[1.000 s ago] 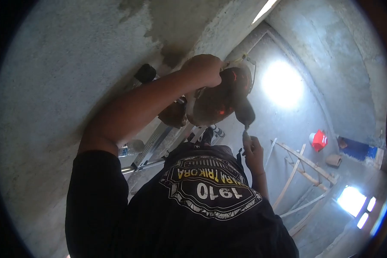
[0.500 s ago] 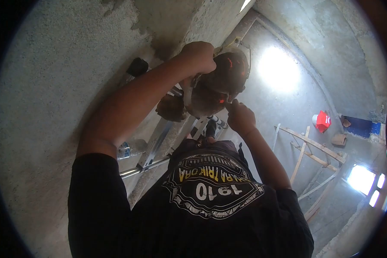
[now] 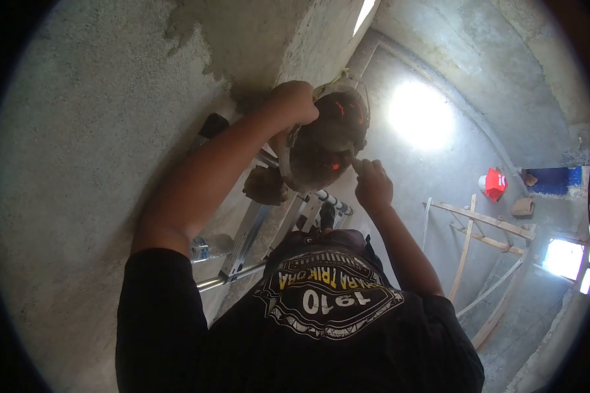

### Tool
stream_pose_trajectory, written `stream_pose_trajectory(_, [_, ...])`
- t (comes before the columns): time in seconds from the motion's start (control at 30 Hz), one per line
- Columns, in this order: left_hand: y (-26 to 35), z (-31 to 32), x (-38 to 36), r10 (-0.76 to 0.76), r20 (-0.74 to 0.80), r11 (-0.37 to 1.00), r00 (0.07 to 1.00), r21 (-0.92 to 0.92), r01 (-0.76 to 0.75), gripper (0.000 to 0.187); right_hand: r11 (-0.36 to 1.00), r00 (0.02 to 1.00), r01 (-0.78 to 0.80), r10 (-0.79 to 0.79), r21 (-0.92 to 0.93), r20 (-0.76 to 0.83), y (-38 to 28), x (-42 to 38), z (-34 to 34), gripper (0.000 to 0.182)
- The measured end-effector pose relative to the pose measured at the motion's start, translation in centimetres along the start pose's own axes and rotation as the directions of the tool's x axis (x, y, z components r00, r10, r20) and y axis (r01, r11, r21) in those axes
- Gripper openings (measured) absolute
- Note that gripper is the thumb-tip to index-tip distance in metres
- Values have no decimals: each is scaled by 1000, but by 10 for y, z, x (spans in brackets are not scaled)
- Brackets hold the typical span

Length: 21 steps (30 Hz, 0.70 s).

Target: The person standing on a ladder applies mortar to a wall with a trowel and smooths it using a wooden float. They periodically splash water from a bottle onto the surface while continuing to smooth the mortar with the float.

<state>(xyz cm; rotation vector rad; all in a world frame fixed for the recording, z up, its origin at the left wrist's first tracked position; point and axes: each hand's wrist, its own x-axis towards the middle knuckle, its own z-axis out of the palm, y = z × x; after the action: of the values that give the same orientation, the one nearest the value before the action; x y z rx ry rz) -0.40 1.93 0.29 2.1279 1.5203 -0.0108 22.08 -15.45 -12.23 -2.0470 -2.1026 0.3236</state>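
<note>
My left hand (image 3: pixel 296 103) is closed at the left rim of a dark, mortar-stained bucket (image 3: pixel 324 141) with a wire handle. The bucket's opening faces me; its inside is dark, with a few orange-red patches. My right hand (image 3: pixel 374 186) is closed just off the bucket's lower right edge, fingers curled toward the rim. What it holds, if anything, I cannot tell. Below the bucket is an aluminium ladder (image 3: pixel 246 237), with a rough brown lump (image 3: pixel 265 185) near its top. A clear plastic bottle (image 3: pixel 210 248) lies beside the ladder.
A rough plastered wall (image 3: pixel 105 131) rises close on my left, with a damp patch near the bucket. Down on the right are a wooden frame (image 3: pixel 482 223) and a red-and-white container (image 3: pixel 493 184). Bright light falls on the concrete floor (image 3: pixel 400 167).
The bucket has shifted slightly left and down, showing more of its dark inside. My right hand has moved slightly right and down, farther from the rim. The whole view has shifted a little.
</note>
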Motion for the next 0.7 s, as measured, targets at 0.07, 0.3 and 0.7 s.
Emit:
stream_pose_trajectory(0.07, [0, 0, 2, 8, -10, 1000, 1000, 7, -8, 40, 999, 996, -39, 42, 38, -73, 5, -10, -10, 42])
stream_pose_trajectory(0.3, [2, 3, 5, -46, -47, 998, 998, 28, 48, 33, 992, 943, 30, 12, 121, -332, 42, -44, -46, 41])
stream_pose_trajectory(0.7, [-6, 23, 6, -74, -23, 997, 997, 33, 75, 34, 952, 904, 171, -48, 255, -425, 99, 44, -111, 47])
